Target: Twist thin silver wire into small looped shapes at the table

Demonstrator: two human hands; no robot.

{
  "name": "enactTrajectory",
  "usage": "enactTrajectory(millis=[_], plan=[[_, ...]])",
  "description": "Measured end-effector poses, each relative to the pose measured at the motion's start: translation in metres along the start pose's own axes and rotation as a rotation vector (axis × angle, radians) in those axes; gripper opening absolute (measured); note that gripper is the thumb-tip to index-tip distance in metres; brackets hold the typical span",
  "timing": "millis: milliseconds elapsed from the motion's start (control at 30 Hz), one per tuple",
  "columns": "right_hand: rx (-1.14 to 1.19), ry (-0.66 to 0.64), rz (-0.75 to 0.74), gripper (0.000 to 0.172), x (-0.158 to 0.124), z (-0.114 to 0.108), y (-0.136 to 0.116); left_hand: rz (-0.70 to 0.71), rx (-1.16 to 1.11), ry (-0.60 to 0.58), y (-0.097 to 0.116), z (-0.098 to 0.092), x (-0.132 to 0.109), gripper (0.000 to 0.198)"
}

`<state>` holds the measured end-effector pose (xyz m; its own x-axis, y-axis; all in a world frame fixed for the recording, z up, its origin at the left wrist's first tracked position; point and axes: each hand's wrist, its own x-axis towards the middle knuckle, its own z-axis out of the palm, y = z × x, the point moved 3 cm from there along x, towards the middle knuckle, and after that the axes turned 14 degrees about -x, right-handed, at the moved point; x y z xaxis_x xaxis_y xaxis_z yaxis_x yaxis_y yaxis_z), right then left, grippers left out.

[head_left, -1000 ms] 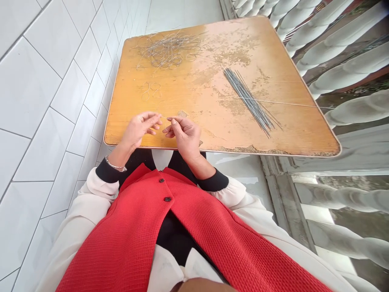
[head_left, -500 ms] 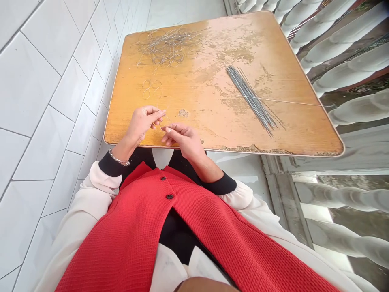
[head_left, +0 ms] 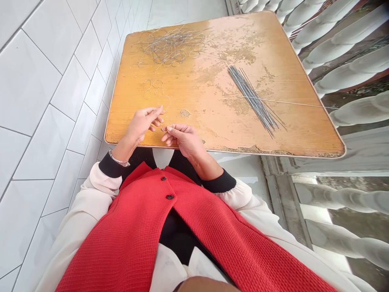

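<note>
Over the near left part of the wooden table [head_left: 212,134], my right hand [head_left: 182,138] pinches a thin, curled wire [head_left: 164,129] between thumb and fingertips. My left hand [head_left: 144,121] is just to its left, fingers bent and thumb near the index fingertip; whether it grips the wire is too fine to tell. Beyond my hands, bent wire loops [head_left: 148,90] lie on the table. A tangled heap of thin bent wires [head_left: 173,46] sits at the far left, and a bundle of straight grey wires [head_left: 252,99] rests on the right half.
One long wire [head_left: 291,102] crosses the bundle and reaches past the table's right edge. White tiled wall [head_left: 39,101] stands close on the left, and a white balustrade [head_left: 343,73] runs along the right. A worn patch marks the near table edge.
My left thumb and index finger have shifted slightly at the wire, and the curl at my right fingertips shows more clearly. The table view has moved slightly right.
</note>
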<state>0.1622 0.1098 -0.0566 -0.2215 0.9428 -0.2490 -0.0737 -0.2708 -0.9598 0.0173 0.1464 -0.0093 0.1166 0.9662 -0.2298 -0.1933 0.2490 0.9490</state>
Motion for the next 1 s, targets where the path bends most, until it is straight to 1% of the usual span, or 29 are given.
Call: enactTrajectory(millis=[67, 133, 233, 300, 433, 500, 600, 700, 767, 933, 1000], plan=[[0.018, 0.007, 0.024, 0.041, 0.0, 0.0, -0.001, -0.027, -0.024, -0.021, -0.001, -0.003, -0.004, 0.035], [0.022, 0.023, 0.036, 0.041, 0.0, 0.001, -0.002, -0.035, -0.045, -0.055, -0.004, -0.005, -0.006, 0.032], [0.012, 0.034, 0.032, 0.043, -0.001, 0.002, -0.001, -0.014, -0.061, -0.087, -0.009, -0.006, -0.008, 0.011], [-0.01, 0.027, 0.027, 0.046, -0.003, 0.002, 0.0, 0.005, -0.063, -0.074, -0.011, -0.006, -0.007, 0.004], [-0.108, 0.017, -0.01, 0.051, -0.004, -0.002, -0.003, 0.025, -0.067, -0.048, -0.011, -0.005, -0.005, 0.007], [-0.152, 0.061, -0.061, 0.052, -0.002, -0.008, -0.009, 0.029, -0.052, -0.046, -0.01, -0.005, -0.005, 0.007], [-0.166, 0.164, -0.137, 0.05, 0.006, -0.019, -0.021, 0.023, 0.002, -0.038, -0.01, -0.004, -0.007, 0.007], [-0.178, 0.177, -0.143, 0.047, 0.016, -0.022, -0.029, 0.053, 0.076, -0.049, -0.014, -0.003, -0.007, 0.008], [-0.183, 0.152, -0.122, 0.043, 0.021, -0.021, -0.033, 0.15, 0.157, -0.069, -0.018, -0.003, -0.007, 0.008], [-0.202, 0.113, -0.113, 0.029, 0.029, -0.017, -0.036, 0.58, 0.509, -0.094, -0.021, -0.004, -0.011, 0.011], [-0.216, 0.124, -0.124, 0.028, 0.031, -0.018, -0.036, 0.689, 0.618, -0.101, -0.021, -0.003, -0.014, 0.012]])
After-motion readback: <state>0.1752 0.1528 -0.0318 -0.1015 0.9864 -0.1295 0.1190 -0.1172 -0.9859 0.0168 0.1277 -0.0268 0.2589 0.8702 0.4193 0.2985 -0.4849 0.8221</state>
